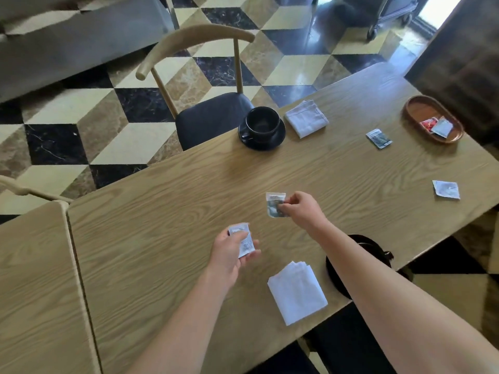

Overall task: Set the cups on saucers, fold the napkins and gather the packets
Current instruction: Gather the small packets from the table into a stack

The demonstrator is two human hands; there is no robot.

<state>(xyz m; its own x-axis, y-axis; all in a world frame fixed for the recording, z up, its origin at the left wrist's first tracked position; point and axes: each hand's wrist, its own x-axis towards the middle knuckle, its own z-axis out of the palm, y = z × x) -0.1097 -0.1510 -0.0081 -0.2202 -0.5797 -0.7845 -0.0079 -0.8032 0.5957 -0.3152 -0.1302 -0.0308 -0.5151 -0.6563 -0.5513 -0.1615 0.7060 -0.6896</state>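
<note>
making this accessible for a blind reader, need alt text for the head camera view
Over a light wooden table, the left hand holds a white paper packet and the right hand pinches a grey-printed packet. Two more packets lie loose near a brown oval wooden tray; a black cup on its saucer and two folded white napkins are set out.

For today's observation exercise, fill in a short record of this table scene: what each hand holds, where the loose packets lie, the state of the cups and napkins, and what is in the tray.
left hand: holds a white packet
right hand: pinches a second packet just above the table
loose packets: two on the table, one near the tray, one by the right edge
tray: wooden, oval, holds a red packet and a pale one
far cup: black, on its saucer
near cup: mostly hidden by the right arm
napkins: both folded, one beside the far cup, one near the person
</note>
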